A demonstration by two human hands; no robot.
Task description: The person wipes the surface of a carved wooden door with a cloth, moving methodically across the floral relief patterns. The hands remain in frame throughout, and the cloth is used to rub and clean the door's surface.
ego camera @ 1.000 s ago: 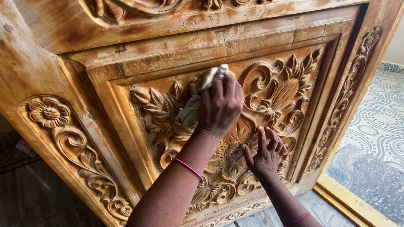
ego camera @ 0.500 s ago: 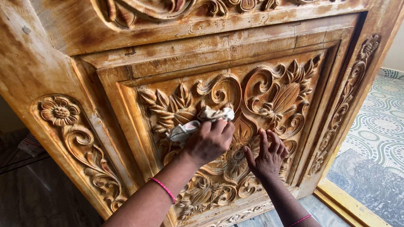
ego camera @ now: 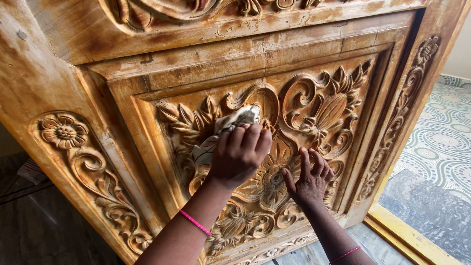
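Your left hand [ego camera: 240, 154] is bunched around a pale cloth [ego camera: 230, 126], pressing it into the carved centre panel [ego camera: 320, 109] of the wooden door [ego camera: 38, 67], right on the scrollwork beside the leaf carving. The cloth sits between your fingers and the wood, with a loose tail poking out above your knuckles towards the top of the scroll. Your right hand [ego camera: 309, 179] holds nothing: its fingers are spread and planted on the carved flower just beside the cloth hand, bracing you against the panel.

To do this well, keep the cloth wadded tight so a folded corner can get down into the grooves, not just skim the raised edges. Follow the curves of the carving, not straight across them. Tuck in that loose tail so it doesn't snag on the sharp leaf tips. Keep the bracing hand off any patch you've just rubbed, and press lightly on the thin, delicate petals.
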